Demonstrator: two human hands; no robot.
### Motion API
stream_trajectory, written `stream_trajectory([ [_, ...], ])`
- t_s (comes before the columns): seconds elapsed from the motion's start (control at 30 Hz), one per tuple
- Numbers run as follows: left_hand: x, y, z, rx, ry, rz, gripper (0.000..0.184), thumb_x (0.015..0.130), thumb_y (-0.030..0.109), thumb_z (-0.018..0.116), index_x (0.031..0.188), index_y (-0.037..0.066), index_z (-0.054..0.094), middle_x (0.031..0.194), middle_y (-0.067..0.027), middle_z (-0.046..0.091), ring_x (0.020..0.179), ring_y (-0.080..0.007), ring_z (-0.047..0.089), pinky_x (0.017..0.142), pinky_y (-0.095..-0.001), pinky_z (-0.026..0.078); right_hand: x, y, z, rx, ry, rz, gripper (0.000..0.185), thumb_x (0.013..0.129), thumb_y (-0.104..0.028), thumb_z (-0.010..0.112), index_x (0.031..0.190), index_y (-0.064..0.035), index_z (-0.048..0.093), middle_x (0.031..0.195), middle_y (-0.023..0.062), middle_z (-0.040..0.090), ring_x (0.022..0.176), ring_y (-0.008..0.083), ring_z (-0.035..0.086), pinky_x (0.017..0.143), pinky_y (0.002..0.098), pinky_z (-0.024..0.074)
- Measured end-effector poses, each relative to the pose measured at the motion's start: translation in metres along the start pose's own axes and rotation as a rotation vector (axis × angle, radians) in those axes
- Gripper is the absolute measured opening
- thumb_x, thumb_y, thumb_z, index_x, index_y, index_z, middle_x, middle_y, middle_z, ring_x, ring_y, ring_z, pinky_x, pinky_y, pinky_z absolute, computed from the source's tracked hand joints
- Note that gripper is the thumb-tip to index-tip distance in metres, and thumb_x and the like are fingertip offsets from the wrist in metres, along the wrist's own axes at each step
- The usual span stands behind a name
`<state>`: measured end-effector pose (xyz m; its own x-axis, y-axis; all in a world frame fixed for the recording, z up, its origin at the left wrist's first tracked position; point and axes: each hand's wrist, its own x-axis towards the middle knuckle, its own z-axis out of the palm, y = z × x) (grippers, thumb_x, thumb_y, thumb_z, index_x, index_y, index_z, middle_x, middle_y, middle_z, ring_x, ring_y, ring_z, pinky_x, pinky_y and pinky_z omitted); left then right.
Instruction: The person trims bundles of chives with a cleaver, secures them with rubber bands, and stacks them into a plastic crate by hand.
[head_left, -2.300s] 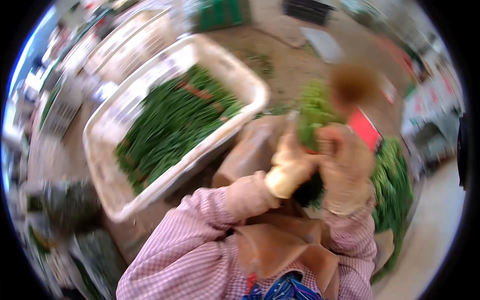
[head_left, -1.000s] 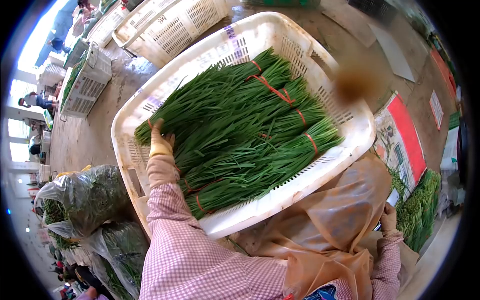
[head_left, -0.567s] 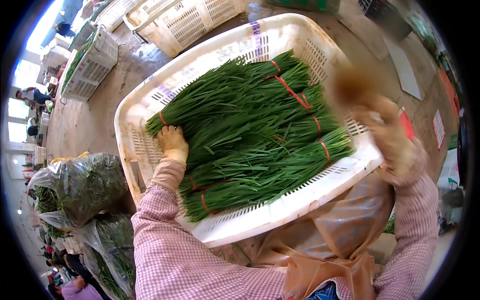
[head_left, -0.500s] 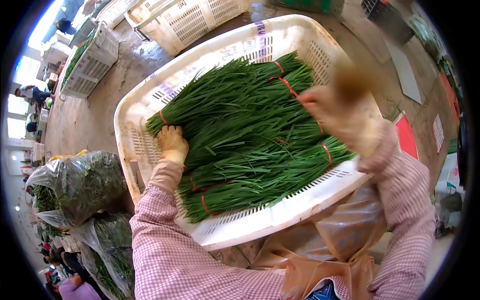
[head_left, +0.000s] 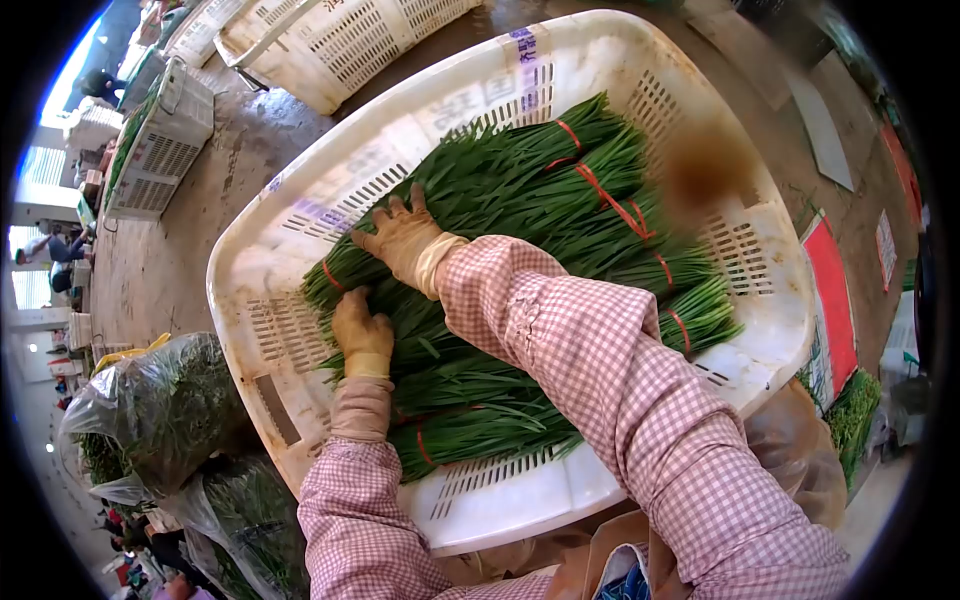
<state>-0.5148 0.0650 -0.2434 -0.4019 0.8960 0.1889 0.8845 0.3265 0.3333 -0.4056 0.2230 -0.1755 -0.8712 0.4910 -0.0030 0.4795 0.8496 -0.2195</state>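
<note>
Bundles of long green garlic chives (head_left: 490,270) lie side by side in a white plastic basket (head_left: 590,490), tied with red bands (head_left: 600,190). At the left end of the bundles my gloved left hand (head_left: 362,335) has its fingers curled into the leaves, with the fingertips partly hidden. My gloved right hand (head_left: 405,238) reaches across and rests on the upper-left bundle, palm down and fingers spread. A red band (head_left: 332,275) circles that bundle's left end, close to both hands.
Plastic bags of greens (head_left: 165,410) stand left of the basket. Other white crates (head_left: 370,45) sit behind it on the floor. A red and white sheet (head_left: 832,310) lies to the right. A brown smudge (head_left: 708,168) blurs part of the view.
My right hand has moved from the right end of the bundles across to the left end, beside my left hand. The left hand stays at the left end, and the view has shifted slightly.
</note>
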Motion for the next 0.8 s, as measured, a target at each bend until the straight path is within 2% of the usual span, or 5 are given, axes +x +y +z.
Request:
stream_trajectory([
  [0.23,-0.002,0.029,0.007,-0.186,0.112,-0.233,0.035,0.069,0.001,0.057,0.104,-0.001,0.062,0.102,-0.0182,0.062,0.095,-0.0350,0.060,0.086,-0.0400,0.047,-0.010,0.014,-0.005,0.136,-0.430,-0.025,0.053,0.092,-0.018,0.051,0.144,-0.0242,0.040,0.147,0.0143,0.037,0.138,0.0349,0.032,0.111,0.0660,0.0064],
  [0.37,0.028,0.040,-0.008,-0.409,0.514,0.068,0.031,0.075,-0.005,0.052,0.103,-0.001,0.064,0.100,-0.0163,0.064,0.092,-0.0319,0.061,0.085,-0.0384,0.048,-0.043,0.015,0.006,-0.029,0.051,-0.173,0.057,0.089,-0.021,0.051,0.145,-0.0196,0.038,0.147,0.0185,0.036,0.140,0.0360,0.029,0.110,0.0647,0.0138],
  [0.5,0.081,0.055,-0.019,-0.474,0.266,0.222,0.025,0.079,-0.006,0.053,0.099,0.000,0.066,0.099,-0.0146,0.065,0.096,-0.0294,0.060,0.087,-0.0377,0.046,-0.086,0.070,-0.008,0.149,0.428,-0.363,0.032,0.075,-0.015,0.061,0.107,-0.0112,0.062,0.117,0.0135,0.061,0.115,0.0316,0.054,0.109,0.0534,0.0304],
  [0.6,0.103,0.070,-0.005,-0.570,0.140,0.303,0.026,0.079,-0.003,0.055,0.101,0.004,0.069,0.100,-0.0131,0.067,0.101,-0.0304,0.059,0.093,-0.0393,0.042,-0.085,0.110,-0.004,1.327,0.823,0.112,0.009,0.084,-0.002,0.064,0.093,-0.0029,0.065,0.086,0.0067,0.067,0.081,0.0201,0.063,0.072,0.0309,0.0540],
  [0.8,0.086,0.084,0.020,-0.096,0.018,0.313,0.047,0.079,0.012,0.058,0.127,0.017,0.060,0.132,-0.0093,0.055,0.132,-0.0340,0.040,0.111,-0.0579,0.017,-0.100,0.170,-0.012,1.395,0.448,0.563,0.014,0.092,-0.014,0.062,0.097,-0.0015,0.066,0.083,0.0035,0.064,0.074,0.0112,0.056,0.069,0.0256,0.0490],
])
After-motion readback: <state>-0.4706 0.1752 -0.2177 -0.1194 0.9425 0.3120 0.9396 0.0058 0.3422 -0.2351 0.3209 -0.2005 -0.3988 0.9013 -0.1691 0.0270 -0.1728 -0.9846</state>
